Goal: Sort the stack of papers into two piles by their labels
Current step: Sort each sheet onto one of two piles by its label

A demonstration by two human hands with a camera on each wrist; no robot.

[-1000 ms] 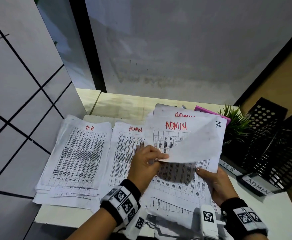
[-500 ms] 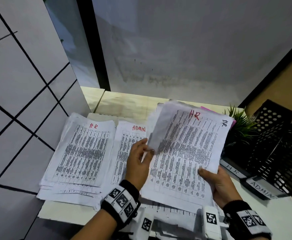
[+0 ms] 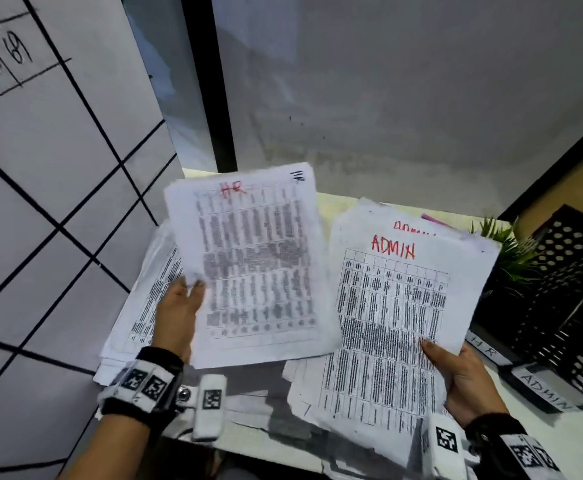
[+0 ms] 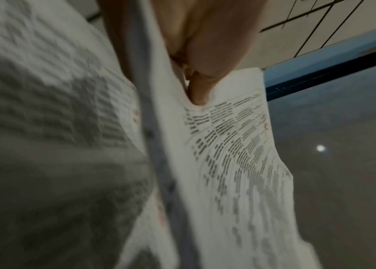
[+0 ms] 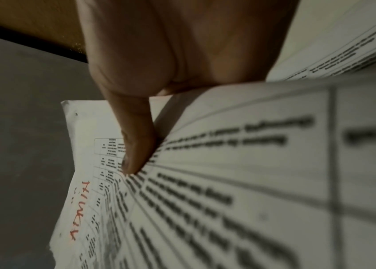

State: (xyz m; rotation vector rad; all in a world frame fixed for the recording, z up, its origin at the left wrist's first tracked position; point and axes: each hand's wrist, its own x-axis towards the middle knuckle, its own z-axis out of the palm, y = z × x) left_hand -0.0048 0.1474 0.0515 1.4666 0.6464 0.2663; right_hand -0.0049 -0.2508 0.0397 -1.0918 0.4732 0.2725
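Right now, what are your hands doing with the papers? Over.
Left hand pinches the HR sheet, lifted above the desk piles. Right hand grips the unsorted stack, ADMIN sheet on top. Nothing in the way.

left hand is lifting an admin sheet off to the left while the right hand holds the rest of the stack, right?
Not quite. The sheet pinched in the left hand is marked HR in red, not ADMIN, as the head view shows. The right hand does hold the stack, whose top page reads ADMIN.
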